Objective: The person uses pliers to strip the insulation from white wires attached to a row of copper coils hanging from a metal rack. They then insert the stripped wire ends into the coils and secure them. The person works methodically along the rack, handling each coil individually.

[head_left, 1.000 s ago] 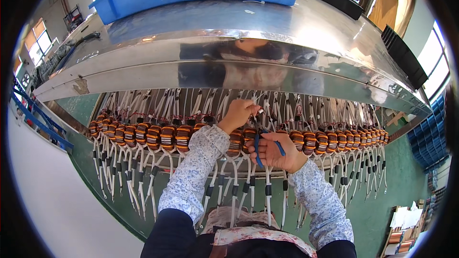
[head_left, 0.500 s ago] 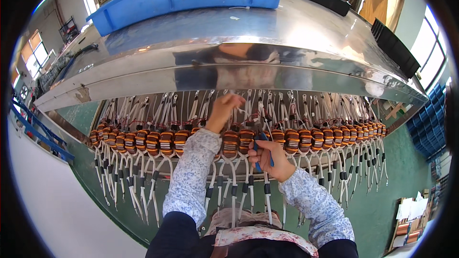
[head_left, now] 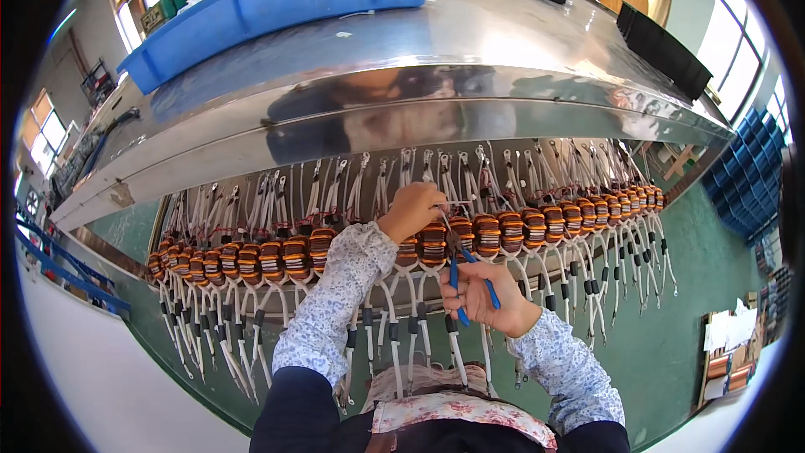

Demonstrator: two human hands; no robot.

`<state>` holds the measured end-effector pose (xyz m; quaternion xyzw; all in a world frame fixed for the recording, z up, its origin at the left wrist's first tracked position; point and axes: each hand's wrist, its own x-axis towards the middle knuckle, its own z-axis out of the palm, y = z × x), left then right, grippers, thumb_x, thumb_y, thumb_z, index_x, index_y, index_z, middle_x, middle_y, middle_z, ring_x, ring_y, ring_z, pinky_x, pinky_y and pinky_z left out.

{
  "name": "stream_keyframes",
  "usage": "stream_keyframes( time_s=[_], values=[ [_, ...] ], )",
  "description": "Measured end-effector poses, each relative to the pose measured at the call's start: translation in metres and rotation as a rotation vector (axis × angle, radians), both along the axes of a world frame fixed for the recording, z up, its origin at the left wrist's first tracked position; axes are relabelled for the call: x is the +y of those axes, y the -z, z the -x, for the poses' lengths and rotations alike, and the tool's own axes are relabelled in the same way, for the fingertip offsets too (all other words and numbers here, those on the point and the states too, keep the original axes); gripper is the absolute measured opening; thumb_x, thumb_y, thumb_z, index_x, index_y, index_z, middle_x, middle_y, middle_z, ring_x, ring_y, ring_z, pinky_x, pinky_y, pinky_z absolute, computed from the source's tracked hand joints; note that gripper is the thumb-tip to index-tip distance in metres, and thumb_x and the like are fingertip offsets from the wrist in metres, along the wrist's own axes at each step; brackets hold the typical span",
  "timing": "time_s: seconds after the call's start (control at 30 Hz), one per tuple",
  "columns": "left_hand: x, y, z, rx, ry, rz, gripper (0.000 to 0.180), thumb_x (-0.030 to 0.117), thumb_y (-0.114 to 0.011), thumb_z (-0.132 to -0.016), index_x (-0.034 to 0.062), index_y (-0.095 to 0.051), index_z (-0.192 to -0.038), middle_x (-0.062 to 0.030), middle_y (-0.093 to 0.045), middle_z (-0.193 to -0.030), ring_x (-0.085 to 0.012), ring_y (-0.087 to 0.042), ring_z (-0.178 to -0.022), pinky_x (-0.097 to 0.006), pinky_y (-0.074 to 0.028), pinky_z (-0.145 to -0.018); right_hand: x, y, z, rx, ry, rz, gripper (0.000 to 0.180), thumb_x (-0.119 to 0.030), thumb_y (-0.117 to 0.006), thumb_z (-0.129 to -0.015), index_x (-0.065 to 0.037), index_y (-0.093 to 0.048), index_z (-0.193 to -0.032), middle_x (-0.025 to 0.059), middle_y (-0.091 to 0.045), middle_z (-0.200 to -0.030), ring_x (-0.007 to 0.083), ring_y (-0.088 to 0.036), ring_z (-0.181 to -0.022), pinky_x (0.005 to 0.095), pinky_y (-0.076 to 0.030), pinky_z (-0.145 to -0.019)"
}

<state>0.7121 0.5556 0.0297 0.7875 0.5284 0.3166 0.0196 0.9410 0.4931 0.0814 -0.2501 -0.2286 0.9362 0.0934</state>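
Note:
My left hand (head_left: 413,211) is closed over the row of copper-wound coils (head_left: 432,243), its fingertips pinching a thin white strip (head_left: 458,202) that looks like a cable tie. In my right hand (head_left: 486,298) is a pair of cutting pliers with blue handles (head_left: 454,281). The handles are spread apart, and the dark jaws point up to just below my left fingertips. Whether the jaws touch the strip I cannot tell. White sleeved leads (head_left: 409,169) with metal lugs rise behind the coils, and others with black sleeves hang in front.
Above the coils juts the metal edge of a steel table (head_left: 369,113). On the table stand a blue bin (head_left: 285,13) holding white strips and black trays (head_left: 662,50). Stacked blue crates (head_left: 742,168) are at the right, with green floor (head_left: 662,361) below.
My left hand has come down nearer the coils and closer to the pliers. The pliers' jaws have moved up to it, and their handles look wider apart. The whole view has shifted.

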Motion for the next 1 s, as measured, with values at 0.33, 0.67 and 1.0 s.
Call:
stream_keyframes(
  time_s=[0.33, 0.67, 1.0],
  values=[
    [0.004, 0.002, 0.0, -0.635, -0.117, 0.212, 0.016, 0.012, -0.061, -0.082, -0.0019, -0.061, -0.074, -0.007, -0.056, -0.06, -0.0144, -0.056, -0.053, -0.028, -0.043, -0.049, 0.036, 0.005, 0.03, -0.034, -0.002, 0.048, 0.035, -0.031, -0.048, -0.087, 0.003, -0.055, -0.098, 0.0124, -0.058, -0.091, 0.0251, -0.057, -0.08, 0.0388, -0.048, -0.078],
    [0.001, -0.003, 0.001, -0.791, -0.12, 0.315, 0.021, 0.012, -0.053, -0.088, -0.0013, -0.061, -0.073, -0.0052, -0.059, -0.06, -0.0107, -0.056, -0.049, -0.023, -0.044, -0.045, 0.074, 0.004, 0.045, -0.1, -0.033, 0.231, 0.043, -0.03, -0.046, -0.089, 0.009, -0.048, -0.106, 0.0172, -0.053, -0.095, 0.028, -0.052, -0.081, 0.041, -0.048, -0.075],
    [0.007, 0.001, 0.005, -0.64, -0.122, 0.148, 0.027, 0.02, -0.058, -0.083, 0.0029, -0.06, -0.062, -0.0117, -0.054, -0.052, -0.0261, -0.053, -0.046, -0.036, -0.039, -0.048, 0.058, -0.004, 0.061, -0.103, 0.115, 0.18, 0.037, -0.023, -0.048, -0.088, 0.01, -0.048, -0.104, 0.0179, -0.054, -0.093, 0.0273, -0.053, -0.078, 0.0407, -0.048, -0.075]
  ],
)
